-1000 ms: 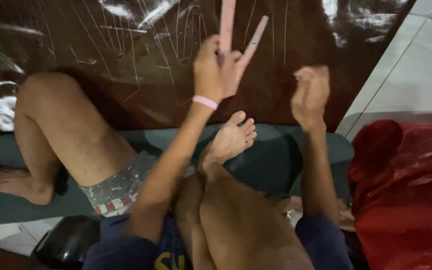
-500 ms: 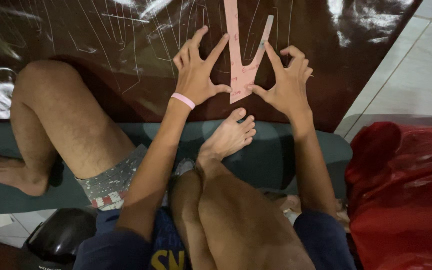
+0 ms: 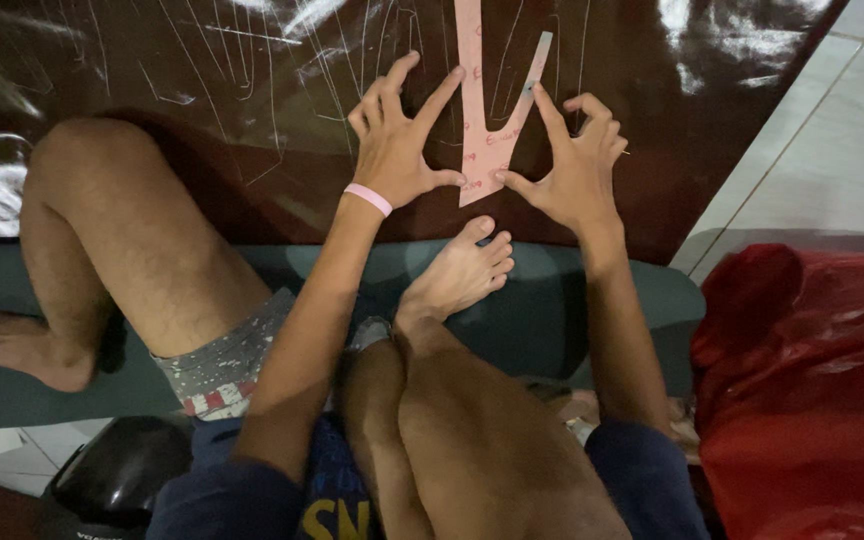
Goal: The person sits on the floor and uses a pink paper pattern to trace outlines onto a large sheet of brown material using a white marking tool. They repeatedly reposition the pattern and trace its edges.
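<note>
Head view, looking down. Left hand (image 3: 395,150): fingers fanned wide, thumb tip pressed on the lower left edge of the pink template (image 3: 480,130), index tip touching its long upright strip; nothing pinched. Right hand (image 3: 572,165): fingers likewise spread, thumb tip on the lower right edge of the same template, index tip resting on the slanted shorter arm at about 11 o'clock from the palm. Template flat between the two hands, a V-like shape of pink card, bottom corner just at the thumbs, long arm running off toward 12 o'clock, faint handwriting on its face, too small to read. Pink wristband (image 3: 368,199) round the left wrist.

Under the template, a sheet of glossy dark brown material (image 3: 202,90), spread on the floor, scored with many thin pale traced lines, glare patches at 12 and 9 o'clock. Just at 6 o'clock from the template, a bare foot (image 3: 462,270), toes close to the sheet's near edge, resting on a dark green mat (image 3: 552,310). Other leg bent out toward 9 o'clock, its foot at the far left on the same mat. Speckled grey shorts (image 3: 217,365) at 7 o'clock.

At 4 o'clock, a red plastic bag (image 3: 812,380), crumpled and bulging; contents hidden, cannot tell. Pale floor tiles (image 3: 832,130) at 2 o'clock. Dark rounded object (image 3: 117,475) at 7 o'clock, unclear.
</note>
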